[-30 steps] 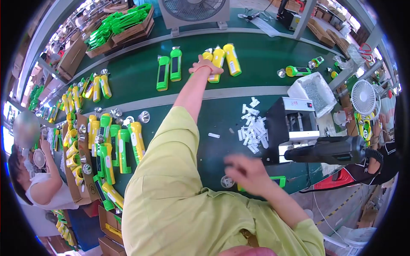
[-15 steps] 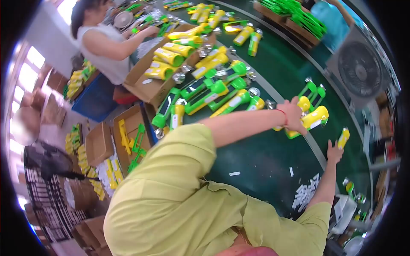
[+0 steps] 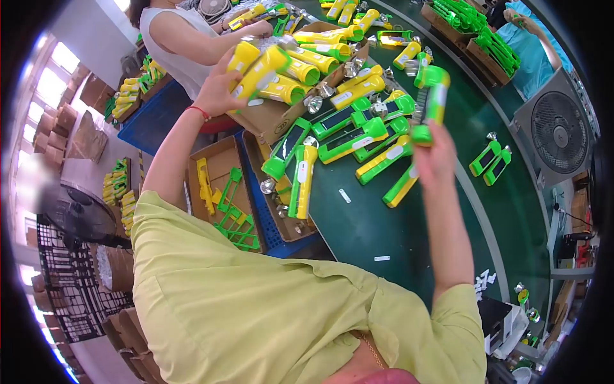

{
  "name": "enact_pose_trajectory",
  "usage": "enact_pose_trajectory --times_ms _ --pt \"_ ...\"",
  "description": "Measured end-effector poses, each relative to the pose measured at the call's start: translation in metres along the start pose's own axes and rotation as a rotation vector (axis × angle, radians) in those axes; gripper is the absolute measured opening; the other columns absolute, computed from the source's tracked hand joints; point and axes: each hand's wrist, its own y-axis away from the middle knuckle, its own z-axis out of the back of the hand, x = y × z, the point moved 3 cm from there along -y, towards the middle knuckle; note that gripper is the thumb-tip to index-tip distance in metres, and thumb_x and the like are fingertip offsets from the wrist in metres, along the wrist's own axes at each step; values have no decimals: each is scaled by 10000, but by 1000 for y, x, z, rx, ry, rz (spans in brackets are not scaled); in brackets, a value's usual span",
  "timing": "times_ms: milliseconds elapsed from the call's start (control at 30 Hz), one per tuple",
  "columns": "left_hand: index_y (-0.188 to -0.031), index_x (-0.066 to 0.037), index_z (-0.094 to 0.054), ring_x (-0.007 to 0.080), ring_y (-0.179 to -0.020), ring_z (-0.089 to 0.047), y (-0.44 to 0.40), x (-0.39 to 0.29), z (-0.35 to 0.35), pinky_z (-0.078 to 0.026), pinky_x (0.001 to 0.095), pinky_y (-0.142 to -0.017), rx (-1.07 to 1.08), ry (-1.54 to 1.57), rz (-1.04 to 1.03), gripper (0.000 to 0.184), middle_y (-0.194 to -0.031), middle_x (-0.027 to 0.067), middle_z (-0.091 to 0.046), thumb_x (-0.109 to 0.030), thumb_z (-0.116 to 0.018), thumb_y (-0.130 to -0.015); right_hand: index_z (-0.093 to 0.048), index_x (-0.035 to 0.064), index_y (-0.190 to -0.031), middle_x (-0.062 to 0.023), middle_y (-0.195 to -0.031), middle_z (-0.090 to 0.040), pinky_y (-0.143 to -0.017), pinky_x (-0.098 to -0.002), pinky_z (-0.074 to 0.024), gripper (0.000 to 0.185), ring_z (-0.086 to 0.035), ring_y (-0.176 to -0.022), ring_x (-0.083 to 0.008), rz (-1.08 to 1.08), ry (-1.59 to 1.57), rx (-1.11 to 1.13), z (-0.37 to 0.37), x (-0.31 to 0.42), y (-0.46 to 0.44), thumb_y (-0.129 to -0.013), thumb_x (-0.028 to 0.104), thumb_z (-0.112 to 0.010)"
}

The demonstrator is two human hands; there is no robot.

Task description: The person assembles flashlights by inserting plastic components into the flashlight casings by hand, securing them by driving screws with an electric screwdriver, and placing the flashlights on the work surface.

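Note:
My left hand, a red string on its wrist, is closed around two yellow flashlight housings. It holds them at the near side of a cardboard box with several yellow housings in it. Over the green work surface, my right hand grips a green-and-yellow flashlight housing, smeared by motion. Below and left of it lie several green-and-yellow flashlights with dark panels, some with silver lamp heads beside them.
At the upper left a co-worker's arm reaches over parts. A tray of green and yellow frames stands on the left. Two flashlights lie on the belt before a grey fan. Another person in blue is behind it.
My left hand has swung from the belt on the right to the box on the left with yellow housings. My right hand has moved left and farther up, holding a flashlight housing.

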Motion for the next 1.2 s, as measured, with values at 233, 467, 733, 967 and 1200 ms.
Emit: enact_pose_trajectory --times_ms 233,467,733,967,1200 --pt "-872 -85 -610 366 -1253 -396 -10 0 -42 -349 430 -1032 430 -129 -477 353 -1498 183 -199 -187 -742 -561 -498 -41 -1096 -145 -1019 -589 -934 -407 -459 270 -577 -1005 -276 -455 -324 81 -114 -99 67 -861 68 -572" --pt "-1094 -71 -559 329 -1237 -432 -7 10 -36 -349 393 -1042 356 -86 -625 392 -1426 159 -331 -64 -608 -705 -526 36 -1078 -62 -994 -612 -823 -330 -507 295 -622 -870 -174 -484 -58 200 -138 -141 57 -816 56 -662" --pt "-1390 -11 -340 146 -1099 -505 -32 -32 -51 -398 258 -927 493 1124 124 653 -1212 119 -532 -165 -656 -840 -545 20 -1112 -63 -993 -615 -720 -281 -503 388 -612 -847 -131 -280 267 193 -190 -172 9 -775 106 -716" --pt "-1266 -13 -439 234 -1052 -568 -74 -13 -27 -428 336 -923 360 500 -153 554 -1130 143 -590 -9 -641 -750 -568 -23 -1110 -91 -935 -620 -745 -306 -491 505 -610 -827 -173 101 992 452 -107 -103 32 -766 318 -713" --pt "-1306 -15 -423 198 -1229 -424 -70 86 -111 -297 306 -1043 732 733 146 599 -1255 121 -508 -44 -646 -751 -551 26 -1204 -75 -1021 -647 -839 -269 -489 377 -617 -922 -126 -150 1113 -15 42 28 183 -857 146 -638"
